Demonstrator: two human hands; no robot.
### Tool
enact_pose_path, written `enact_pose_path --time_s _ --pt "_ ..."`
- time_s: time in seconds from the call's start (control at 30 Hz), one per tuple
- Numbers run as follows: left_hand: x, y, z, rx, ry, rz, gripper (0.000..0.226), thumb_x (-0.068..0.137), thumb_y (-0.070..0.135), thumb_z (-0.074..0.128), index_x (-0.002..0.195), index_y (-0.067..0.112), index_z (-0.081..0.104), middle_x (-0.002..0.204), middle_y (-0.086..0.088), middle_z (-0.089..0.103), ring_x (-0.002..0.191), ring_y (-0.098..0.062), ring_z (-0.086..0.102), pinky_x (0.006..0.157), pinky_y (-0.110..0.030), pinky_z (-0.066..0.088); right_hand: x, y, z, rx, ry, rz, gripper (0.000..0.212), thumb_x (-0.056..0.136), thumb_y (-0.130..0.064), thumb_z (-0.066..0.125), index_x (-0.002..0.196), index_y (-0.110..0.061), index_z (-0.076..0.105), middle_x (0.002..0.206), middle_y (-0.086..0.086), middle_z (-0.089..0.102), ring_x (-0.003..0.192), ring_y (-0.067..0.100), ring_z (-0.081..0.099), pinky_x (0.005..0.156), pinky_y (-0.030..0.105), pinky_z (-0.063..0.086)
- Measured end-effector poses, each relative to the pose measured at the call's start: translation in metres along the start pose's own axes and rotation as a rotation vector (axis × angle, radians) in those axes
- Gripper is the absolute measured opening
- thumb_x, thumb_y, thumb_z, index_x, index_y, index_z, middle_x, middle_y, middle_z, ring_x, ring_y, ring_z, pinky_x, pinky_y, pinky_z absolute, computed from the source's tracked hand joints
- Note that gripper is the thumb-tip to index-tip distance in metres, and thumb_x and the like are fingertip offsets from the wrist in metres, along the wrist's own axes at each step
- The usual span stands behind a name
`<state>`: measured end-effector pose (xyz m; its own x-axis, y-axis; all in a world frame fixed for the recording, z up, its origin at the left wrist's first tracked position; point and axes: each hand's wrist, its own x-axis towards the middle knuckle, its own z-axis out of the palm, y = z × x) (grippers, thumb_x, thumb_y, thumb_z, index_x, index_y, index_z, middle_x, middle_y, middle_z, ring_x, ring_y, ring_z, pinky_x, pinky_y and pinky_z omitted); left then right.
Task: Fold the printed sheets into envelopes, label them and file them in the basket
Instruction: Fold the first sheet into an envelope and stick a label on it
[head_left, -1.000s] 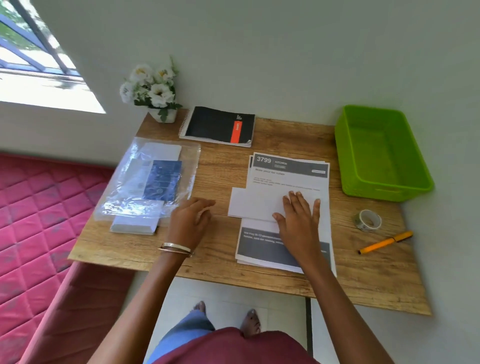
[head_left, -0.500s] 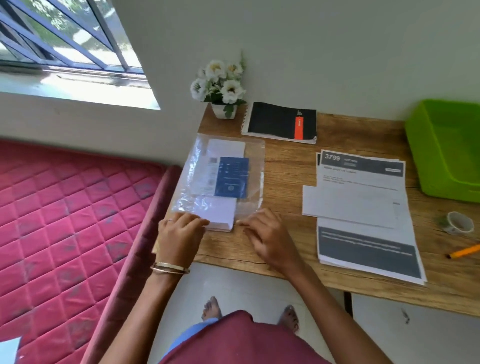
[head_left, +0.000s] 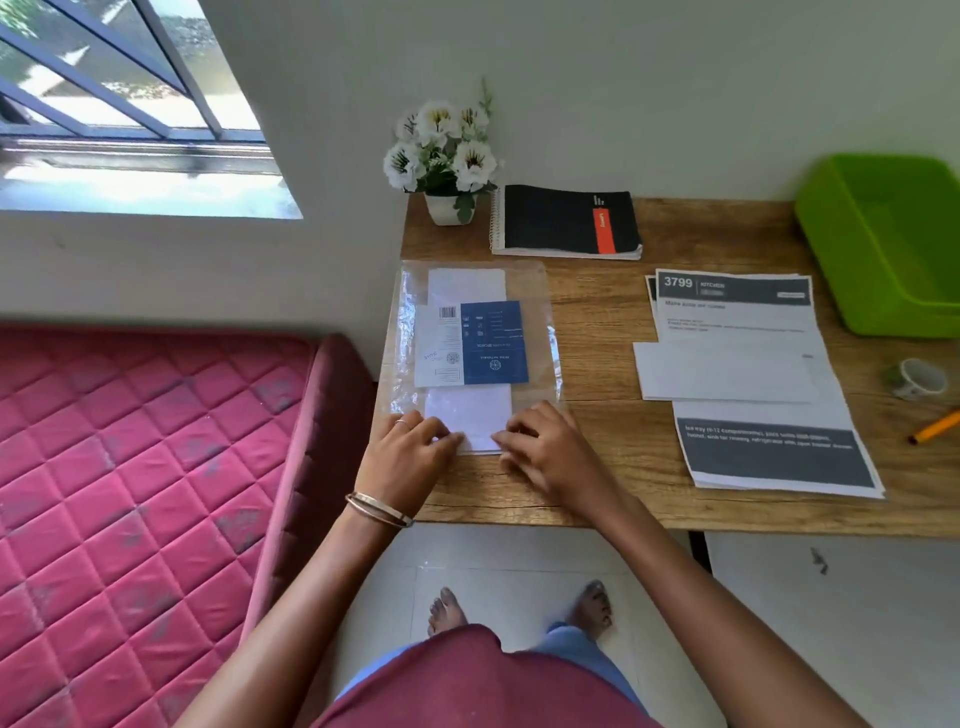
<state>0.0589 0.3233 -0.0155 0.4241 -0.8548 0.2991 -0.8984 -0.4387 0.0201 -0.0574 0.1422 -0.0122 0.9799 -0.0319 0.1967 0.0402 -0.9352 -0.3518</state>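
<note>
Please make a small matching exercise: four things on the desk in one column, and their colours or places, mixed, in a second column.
1. basket
2. notebook
3. pen
4. flowers

a. black with a red stripe
b. back left corner of the desk
c. green, at the right
d. orange, near the tape roll

Pairs: 1-c, 2-a, 3-d, 4-b
</note>
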Motion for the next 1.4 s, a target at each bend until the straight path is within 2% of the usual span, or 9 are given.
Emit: enact_pose_path --time_s 0.27,0.47,0.53,0.6,0.77,0.93,1.03,1.2,1.4 --pt "0.007 -0.009 -0.004 -0.022 0.048 0.200 0.024 0.077 0.017 0.048 0.086 0.013 0.070 0.072 -0.001 0.065 0.061 -0.021 0.060 0.057 -0.027 0.049 0.007 -0.002 -0.005 0.072 -0.042 0.060 0.020 0.084 -0.022 0.069 0.100 -0.009 0.072 0.088 0.007 0.062 0.086 0.023 0.055 0.075 0.041 0.049" --pt "0.005 -0.004 -0.007 -0.158 0.224 0.095 0.016 0.082 0.008 0.063 0.095 0.017 0.067 0.077 0.003 0.063 0.069 -0.021 0.057 0.067 -0.030 0.041 0.008 -0.007 -0.002 0.123 0.050 0.099 0.016 0.081 -0.021 0.066 0.093 -0.012 0.069 0.089 0.004 0.061 0.088 0.022 0.054 0.076 0.041 0.048" --pt "0.004 -0.004 -0.012 -0.279 0.229 -0.007 0.016 0.085 0.020 0.063 0.101 0.020 0.067 0.085 0.004 0.065 0.078 -0.021 0.060 0.071 -0.032 0.043 0.009 -0.011 -0.004 0.211 0.138 0.142 0.010 0.080 -0.016 0.064 0.088 -0.011 0.067 0.088 0.003 0.061 0.089 0.016 0.050 0.076 0.035 0.045" --pt "0.001 -0.010 -0.016 -0.363 0.155 -0.145 0.039 0.080 0.046 0.061 0.113 0.025 0.061 0.105 0.005 0.064 0.098 -0.020 0.057 0.084 -0.036 0.042 0.009 -0.014 -0.008 0.296 0.229 0.176 0.010 0.077 -0.009 0.065 0.086 -0.010 0.068 0.087 0.002 0.062 0.089 0.011 0.048 0.077 0.028 0.041" --pt "-0.003 -0.022 -0.012 -0.458 -0.071 -0.282 0.083 0.054 0.078 0.056 0.126 0.037 0.048 0.132 0.014 0.048 0.125 -0.012 0.041 0.110 -0.047 0.016 0.008 -0.017 -0.017 0.331 0.297 0.134 0.010 0.073 -0.007 0.068 0.083 -0.008 0.070 0.083 0.002 0.068 0.085 0.008 0.052 0.080 0.016 0.038" --pt "-0.002 -0.027 0.001 -0.584 -0.156 -0.247 0.098 0.044 0.088 0.050 0.130 0.040 0.045 0.133 0.027 0.037 0.131 0.001 0.025 0.111 -0.053 -0.004 0.000 -0.020 -0.013 0.462 0.281 0.310 0.012 0.081 -0.002 0.068 0.089 -0.011 0.069 0.084 -0.002 0.069 0.081 0.009 0.059 0.074 0.029 0.049" --pt "0.002 -0.027 0.003 -0.630 -0.152 -0.317 0.085 0.051 0.080 0.052 0.125 0.039 0.051 0.128 0.027 0.043 0.129 -0.004 0.033 0.111 -0.054 0.002 -0.001 -0.021 -0.018 0.679 0.287 0.462 0.008 0.086 -0.006 0.066 0.091 -0.013 0.065 0.085 -0.004 0.069 0.082 0.006 0.065 0.073 0.025 0.055" --pt "0.007 -0.024 0.010 -0.614 -0.039 -0.400 0.042 0.065 0.042 0.072 0.106 0.041 0.063 0.113 0.025 0.055 0.113 -0.010 0.051 0.098 -0.058 0.030 -0.002 -0.037 -0.043 0.827 0.250 0.451 0.004 0.087 -0.007 0.065 0.089 -0.009 0.062 0.083 -0.002 0.068 0.081 0.005 0.065 0.072 0.022 0.053" --pt "0.012 -0.015 0.006 -0.550 -0.057 -0.491 0.036 0.064 0.027 0.080 0.098 0.026 0.068 0.110 0.010 0.061 0.112 -0.018 0.051 0.102 -0.053 0.026 0.006 -0.064 -0.105 0.881 0.353 0.275 0.010 0.086 -0.009 0.064 0.089 -0.019 0.061 0.084 -0.012 0.064 0.079 0.002 0.061 0.065 0.018 0.050"
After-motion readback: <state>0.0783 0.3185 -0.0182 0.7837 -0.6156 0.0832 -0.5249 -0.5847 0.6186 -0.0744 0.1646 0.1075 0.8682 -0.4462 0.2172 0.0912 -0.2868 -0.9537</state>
